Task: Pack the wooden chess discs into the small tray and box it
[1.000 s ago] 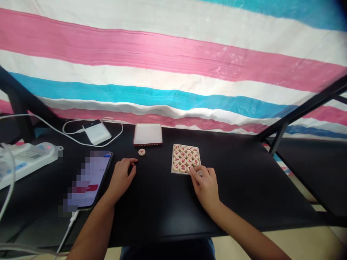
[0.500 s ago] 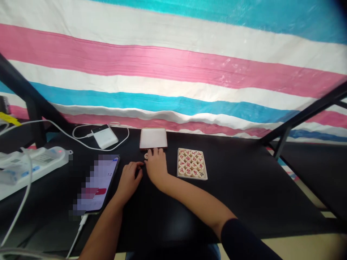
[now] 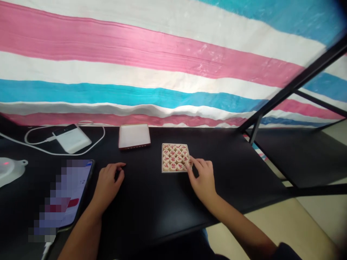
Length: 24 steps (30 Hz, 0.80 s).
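A small square tray (image 3: 175, 171) on the black table (image 3: 151, 206) holds several round wooden chess pieces (image 3: 173, 157) with red characters. My right hand (image 3: 202, 177) is at the tray's right front corner, thumb and fingertips pinched on one chess piece (image 3: 189, 163) there. My left hand (image 3: 107, 180) rests palm down on the table to the left, fingers loosely bent and apart, holding nothing. A flat box lid (image 3: 134, 135) with a red rim lies behind, between the two hands.
A phone (image 3: 65, 195) with a lit screen lies left of my left hand. A white power bank (image 3: 72, 138) with a looped cable sits at the back left, a power strip (image 3: 8, 169) at the far left. A black metal frame (image 3: 284, 90) rises on the right.
My right hand reached left to the loose piece in front of the lid, then came back to the tray's right corner. That loose piece is gone from its spot. The camera swung right.
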Available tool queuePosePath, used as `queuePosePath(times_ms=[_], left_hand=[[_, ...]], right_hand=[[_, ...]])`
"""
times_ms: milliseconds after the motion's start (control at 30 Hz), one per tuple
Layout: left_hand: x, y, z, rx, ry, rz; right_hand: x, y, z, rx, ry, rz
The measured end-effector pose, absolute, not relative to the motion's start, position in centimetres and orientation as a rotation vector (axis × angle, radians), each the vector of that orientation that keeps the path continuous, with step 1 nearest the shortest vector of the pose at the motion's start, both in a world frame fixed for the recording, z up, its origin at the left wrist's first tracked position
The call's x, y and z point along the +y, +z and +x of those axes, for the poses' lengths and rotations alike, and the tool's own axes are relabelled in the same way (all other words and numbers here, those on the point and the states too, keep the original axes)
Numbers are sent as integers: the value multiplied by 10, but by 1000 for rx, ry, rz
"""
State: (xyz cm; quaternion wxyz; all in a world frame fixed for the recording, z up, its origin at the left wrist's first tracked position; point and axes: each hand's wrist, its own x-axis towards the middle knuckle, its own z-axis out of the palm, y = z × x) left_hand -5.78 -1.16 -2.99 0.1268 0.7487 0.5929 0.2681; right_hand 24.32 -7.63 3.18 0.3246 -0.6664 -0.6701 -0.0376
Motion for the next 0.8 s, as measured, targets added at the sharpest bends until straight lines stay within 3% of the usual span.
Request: queuePosePath(times_ms=[300, 633, 800], left_hand=[[2, -21, -62, 1645, 852, 2217], [58, -5, -9, 1715, 785, 2327], [16, 43, -12, 1603, 850, 2230]], right_hand=[[-87, -1, 261, -1828, -103, -1718], [-91, 27, 246, -1570, 202, -1619], [-76, 40, 230, -1531, 414, -1509]])
